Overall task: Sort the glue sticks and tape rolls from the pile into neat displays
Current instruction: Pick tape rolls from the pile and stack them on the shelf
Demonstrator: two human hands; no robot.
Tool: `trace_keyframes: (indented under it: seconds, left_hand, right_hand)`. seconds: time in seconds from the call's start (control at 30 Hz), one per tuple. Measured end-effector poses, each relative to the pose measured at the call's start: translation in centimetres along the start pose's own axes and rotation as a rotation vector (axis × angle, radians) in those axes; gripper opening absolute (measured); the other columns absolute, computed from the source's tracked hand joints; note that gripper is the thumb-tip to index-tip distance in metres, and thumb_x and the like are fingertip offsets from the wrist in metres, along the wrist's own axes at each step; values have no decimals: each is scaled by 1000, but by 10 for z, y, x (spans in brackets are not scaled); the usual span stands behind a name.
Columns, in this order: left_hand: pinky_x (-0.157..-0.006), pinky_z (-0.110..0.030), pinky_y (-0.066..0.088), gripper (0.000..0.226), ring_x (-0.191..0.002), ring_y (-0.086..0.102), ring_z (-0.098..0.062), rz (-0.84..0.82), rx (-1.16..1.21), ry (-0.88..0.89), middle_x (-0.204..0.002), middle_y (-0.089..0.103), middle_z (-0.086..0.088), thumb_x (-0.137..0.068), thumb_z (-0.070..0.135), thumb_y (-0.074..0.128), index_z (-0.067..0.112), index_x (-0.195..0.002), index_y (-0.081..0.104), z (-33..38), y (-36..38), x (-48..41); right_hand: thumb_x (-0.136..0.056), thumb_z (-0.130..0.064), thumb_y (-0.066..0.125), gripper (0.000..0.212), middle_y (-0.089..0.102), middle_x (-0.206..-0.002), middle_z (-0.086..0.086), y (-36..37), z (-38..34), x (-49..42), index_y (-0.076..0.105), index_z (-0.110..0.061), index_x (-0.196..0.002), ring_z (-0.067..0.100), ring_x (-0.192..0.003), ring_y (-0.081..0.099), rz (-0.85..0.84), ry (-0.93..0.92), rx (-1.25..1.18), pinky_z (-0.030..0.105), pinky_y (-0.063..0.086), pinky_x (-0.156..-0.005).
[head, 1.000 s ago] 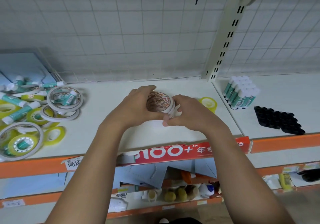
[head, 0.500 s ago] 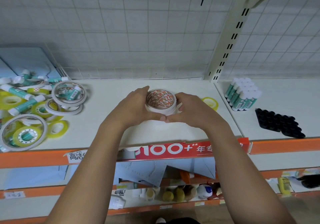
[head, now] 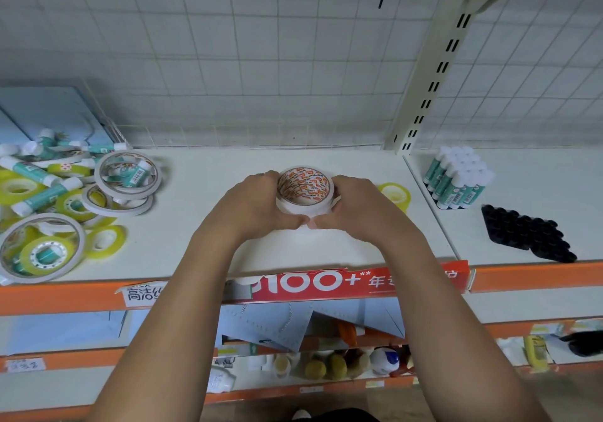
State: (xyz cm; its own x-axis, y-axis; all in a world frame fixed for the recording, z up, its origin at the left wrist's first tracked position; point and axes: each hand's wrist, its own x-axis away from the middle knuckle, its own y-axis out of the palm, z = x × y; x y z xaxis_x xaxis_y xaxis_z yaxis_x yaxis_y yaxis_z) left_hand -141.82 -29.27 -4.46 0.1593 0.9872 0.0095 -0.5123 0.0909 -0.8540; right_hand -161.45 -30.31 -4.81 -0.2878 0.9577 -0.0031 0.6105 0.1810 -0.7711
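head view: our left hand (head: 253, 204) and right hand (head: 360, 207) clasp stacked tape rolls (head: 305, 194); uneven squeezing could topple them.

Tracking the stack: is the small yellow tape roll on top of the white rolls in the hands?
No, the yellow tape roll lies on the shelf beside the right hand, apart from the white rolls.

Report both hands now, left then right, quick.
Left hand: grips the stack of white tape rolls from its left side.
Right hand: grips that stack from its right side.
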Motion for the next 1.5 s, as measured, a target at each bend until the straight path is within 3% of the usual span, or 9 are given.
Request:
trace_keyframes:
  seconds: [0.1,0.27,0.43,0.5,0.6,0.73,0.83,1.23,1.5]
  left_hand:
    - [-84,-38,54,74,-95,63,-20,20,35,0,-109,66,1,-60,49,85,17,-119,57,-3,2,-2]
    - [-71,-24,48,72,-88,61,-11,61,140,-32,-104,64,9,-59,48,85,21,-119,55,-10,7,-6]
    - [-61,-5,38,58,-80,55,13,55,244,-1,-92,57,26,-65,39,86,35,-110,51,-12,11,0]
    - [-68,-7,41,65,-86,57,7,18,232,-9,-103,58,23,-67,33,86,29,-122,52,-16,11,3]
    - [-85,-29,47,75,-104,57,-17,10,111,-87,-125,57,3,-77,29,80,17,-141,43,-30,1,13]
    - [-87,-39,51,36,-93,58,-18,109,-54,-114,-109,63,7,-86,29,66,22,-121,60,-54,-23,37]
    - [-84,-37,51,31,-91,58,-17,133,-98,-115,-105,63,9,-88,32,62,23,-117,62,-72,-42,54]
    - [-79,-41,51,24,-100,61,-28,294,-258,-131,-107,65,-5,-84,26,63,17,-105,69,-151,-112,93]
    - [-99,-43,40,66,-122,45,-32,306,-339,-73,-131,49,-11,-76,41,72,12,-133,54,-188,-133,70]
  right_hand:
    - [-61,-39,88,67,66,-106,-3,2,0,-2,59,-17,-117,14,-90,63,-23,29,18,30,54,-75]
    - [-65,-32,89,66,61,-103,-12,4,-3,-2,57,-20,-121,-5,-83,56,-5,21,-59,5,41,-63]
    - [-74,-39,80,101,38,-143,6,9,-11,7,21,-14,-151,25,-132,35,28,26,94,34,35,-102]
    - [-78,-38,76,103,28,-151,5,6,-20,13,11,-15,-154,29,-136,26,71,-15,172,35,30,-105]
    - [-86,-31,67,79,34,-148,3,1,-40,16,25,-18,-151,27,-133,30,129,-144,212,37,31,-105]
    - [-91,-28,62,45,52,-133,-3,17,-74,5,52,-19,-135,18,-122,47,162,-294,194,35,38,-103]
    - [-92,-32,62,34,63,-116,-10,43,-100,-5,59,-24,-125,10,-103,58,78,-318,122,29,45,-91]
    - [-91,-25,62,25,67,-106,-6,130,-180,-46,65,-21,-115,14,-99,61,15,-315,41,36,50,-90]
    - [-90,-22,63,30,65,-113,0,153,-201,-65,63,-19,-120,15,-100,58,24,-237,86,34,48,-90]
